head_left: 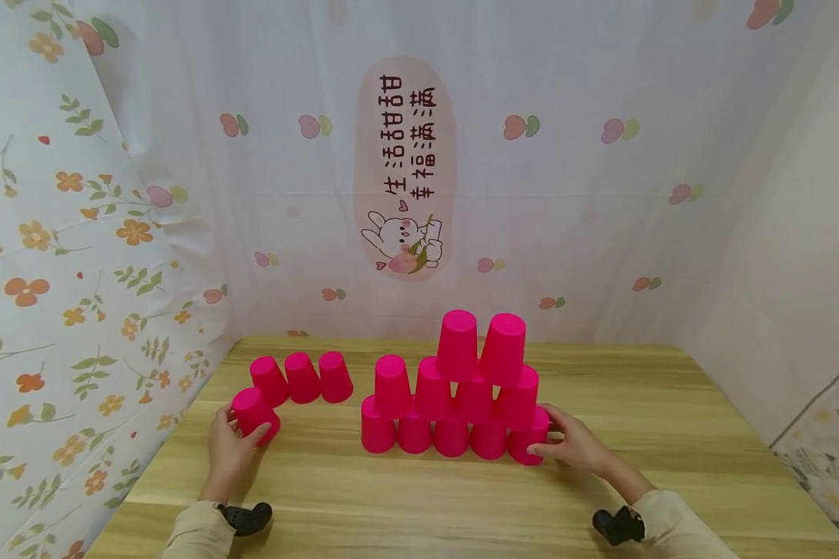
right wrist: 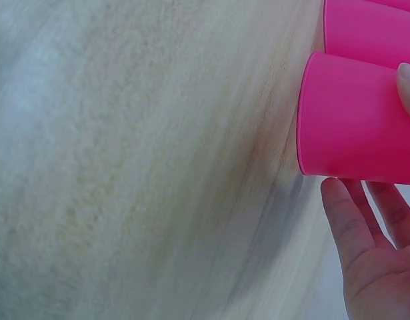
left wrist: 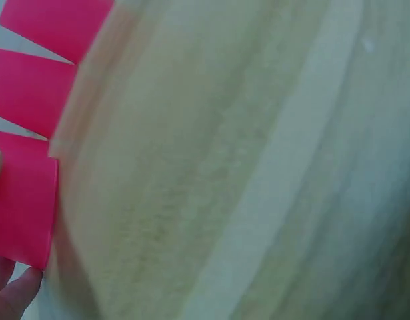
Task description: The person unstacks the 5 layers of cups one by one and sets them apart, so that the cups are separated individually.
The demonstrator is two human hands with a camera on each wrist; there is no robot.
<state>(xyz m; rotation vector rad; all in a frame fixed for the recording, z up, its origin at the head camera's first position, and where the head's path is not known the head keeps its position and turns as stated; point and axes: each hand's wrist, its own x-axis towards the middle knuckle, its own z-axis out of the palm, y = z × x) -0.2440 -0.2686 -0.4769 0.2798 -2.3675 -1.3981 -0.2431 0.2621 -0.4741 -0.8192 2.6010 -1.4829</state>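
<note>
On the left, my left hand grips an upside-down pink plastic cup, its thumb on the near side and the fingers round the left. The left wrist view shows fingertips at the rim of this cup, low by the wooden table. At the other side, my right hand holds the end cup of a stack's bottom row between thumb and fingers. In the right wrist view, the thumb lies on the wall of that cup, with the fingers along its outer side.
Several upside-down pink cups form a stepped stack: a bottom row, a second row and two top cups toward the right. Three more cups stand behind my left hand. A printed curtain hangs behind the wooden table.
</note>
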